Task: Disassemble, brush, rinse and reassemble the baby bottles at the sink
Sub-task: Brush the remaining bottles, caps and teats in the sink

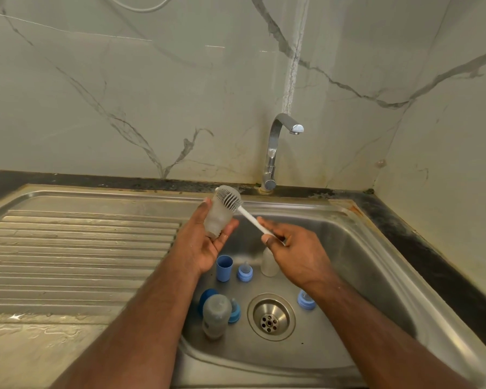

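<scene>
From the head camera, the left hand [205, 242] is held above the far left edge of the stainless steel sink basin [357, 290], fingers and thumb curled round a clear frosted plastic baby bottle body [218, 220], which is tilted with its threaded neck down in the palm and its base toward 12 o'clock. The right hand [295, 254] pinches the thin white handle of a grey silicone bottle brush [228, 198]; the bristled head lies against the bottle's upper end, though whether it is inside or just on the outside is hard to tell through the frosted wall. The handle runs from the head toward 4 o'clock into the right fingers.

Down in the basin, below the hands, a blue cylindrical plastic cap [224, 268] stands upright, with a light blue screw ring holding a clear teat [245, 272] just beside it at 3 o'clock. A second clear bottle body [269, 263] stands next to that, partly hidden by the right hand. Nearer, at 9 o'clock of the round metal drain [271, 317], a third clear bottle [216, 314] stands between a darker blue cap [206, 296] and another blue ring with teat [235, 311]. One more light blue ring [305, 300] sits at 2 o'clock of the drain, under the right wrist.

The chrome curved tap [275, 153] rises at 12 o'clock against the marbled wall; the ribbed steel draining surface [76, 248] stretches away at 9 o'clock
</scene>
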### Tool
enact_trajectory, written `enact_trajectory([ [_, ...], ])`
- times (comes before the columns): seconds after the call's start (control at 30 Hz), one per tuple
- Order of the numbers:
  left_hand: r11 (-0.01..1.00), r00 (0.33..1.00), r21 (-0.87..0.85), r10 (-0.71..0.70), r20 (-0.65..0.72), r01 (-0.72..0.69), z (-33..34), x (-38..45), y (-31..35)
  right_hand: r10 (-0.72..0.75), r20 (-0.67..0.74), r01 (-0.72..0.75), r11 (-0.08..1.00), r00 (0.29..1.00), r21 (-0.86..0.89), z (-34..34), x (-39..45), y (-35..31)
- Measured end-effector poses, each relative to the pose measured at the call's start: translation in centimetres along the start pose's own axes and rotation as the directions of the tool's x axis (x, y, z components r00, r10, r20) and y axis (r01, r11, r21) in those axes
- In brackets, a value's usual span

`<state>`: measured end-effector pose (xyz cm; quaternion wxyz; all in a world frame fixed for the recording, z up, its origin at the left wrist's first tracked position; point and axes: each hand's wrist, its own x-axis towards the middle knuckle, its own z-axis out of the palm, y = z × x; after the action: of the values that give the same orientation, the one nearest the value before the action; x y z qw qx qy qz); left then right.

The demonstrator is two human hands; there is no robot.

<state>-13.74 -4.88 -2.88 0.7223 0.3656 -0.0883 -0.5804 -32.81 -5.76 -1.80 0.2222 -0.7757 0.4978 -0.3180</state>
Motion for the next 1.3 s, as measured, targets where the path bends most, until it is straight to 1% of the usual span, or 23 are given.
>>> enact_trajectory([
  [0.07,1.000,1.000,-0.030,-0.004,-0.005,0.003,0.0,0.0,0.0,0.001,-0.021,-0.001,0.999,1.000,0.043,0.1,0.0,0.1],
  [0.13,0.998,1.000,-0.063,-0.013,0.000,0.013,0.0,-0.1,0.1,-0.020,0.010,0.020,0.997,1.000,0.079,0.3,-0.4,0.2],
  [0.2,0.997,1.000,-0.070,-0.028,0.015,0.029,-0.1,-0.2,0.3,-0.003,0.028,0.002,0.998,1.000,0.062,0.0,-0.3,0.3],
  [0.3,0.997,0.998,-0.053,-0.056,0.035,0.058,-0.2,0.0,0.3,0.073,-0.082,-0.066,0.994,0.994,0.087,-1.0,0.5,0.9],
  [0.37,0.997,0.996,-0.031,-0.068,0.054,0.069,-0.3,0.1,0.2,0.060,-0.054,-0.054,0.993,0.997,0.109,-0.9,0.2,0.6],
  [0.43,0.995,0.992,0.073,-0.078,0.101,0.071,-0.5,0.1,0.3,0.039,-0.011,-0.037,0.990,0.999,0.139,-0.4,-0.1,0.3],
  [0.5,0.969,0.985,0.247,-0.067,0.157,0.026,-0.6,0.1,0.1,0.051,-0.013,-0.048,0.986,0.999,0.158,-0.3,-0.2,0.4],
  [0.6,0.894,0.982,0.427,0.069,0.173,-0.138,-0.7,0.3,0.0,0.058,0.000,-0.058,0.992,0.998,0.116,-0.9,0.1,0.9],
  [0.63,0.837,0.976,0.506,0.148,0.159,-0.209,-0.7,0.4,-0.1,0.057,-0.001,-0.056,0.994,0.998,0.093,-1.3,0.0,1.0],
  [0.67,0.744,0.960,0.607,0.232,0.159,-0.280,-0.7,0.5,-0.1,0.050,-0.006,-0.049,0.996,0.999,0.075,-1.5,-0.1,0.9],
  [0.7,0.627,0.937,0.703,0.298,0.182,-0.336,-0.8,0.7,-0.2,0.037,-0.006,-0.037,0.998,0.999,0.059,-1.7,-0.3,0.7],
  [0.73,0.515,0.916,0.771,0.334,0.221,-0.374,-1.0,0.8,-0.3,0.020,0.004,-0.021,0.999,1.000,0.041,-1.8,-0.5,0.4],
  [0.77,0.437,0.902,0.805,0.345,0.260,-0.400,-1.2,0.9,-0.5,0.006,0.023,-0.006,1.000,1.000,0.009,-1.7,-0.7,0.1],
  [0.8,0.383,0.890,0.821,0.345,0.298,-0.423,-1.3,1.1,-0.6,0.002,0.040,-0.001,0.999,0.999,-0.034,-1.7,-0.7,0.0],
  [0.9,0.265,0.867,0.846,0.335,0.368,-0.462,-1.4,1.3,-1.0,0.058,0.008,-0.056,0.984,0.998,-0.168,-2.3,-0.2,0.0],
  [0.93,0.239,0.864,0.852,0.330,0.379,-0.465,-1.4,1.3,-1.1,0.068,-0.002,-0.067,0.982,0.998,-0.176,-2.5,-0.2,0.0],
  [1.0,0.216,0.862,0.859,0.331,0.383,-0.464,-1.4,1.4,-1.1,0.049,0.024,-0.046,0.992,0.998,-0.121,-2.6,-0.5,-0.3],
  [1.07,0.248,0.862,0.851,0.348,0.369,-0.464,-1.5,1.5,-1.1,0.029,0.052,-0.024,0.995,0.998,-0.095,-2.2,-0.7,-0.4],
  [1.1,0.267,0.863,0.845,0.351,0.362,-0.463,-1.5,1.5,-1.1,0.038,0.043,-0.033,0.992,0.998,-0.118,-2.1,-0.5,-0.2],
  [1.17,0.272,0.865,0.844,0.349,0.361,-0.462,-1.6,1.5,-1.2,0.073,0.014,-0.069,0.984,0.997,-0.165,-2.1,-0.1,0.1],
  [1.3,0.277,0.865,0.843,0.351,0.357,-0.461,-1.4,1.5,-1.4,0.053,0.048,-0.048,0.995,0.997,-0.092,-2.0,-0.5,-0.1],
])
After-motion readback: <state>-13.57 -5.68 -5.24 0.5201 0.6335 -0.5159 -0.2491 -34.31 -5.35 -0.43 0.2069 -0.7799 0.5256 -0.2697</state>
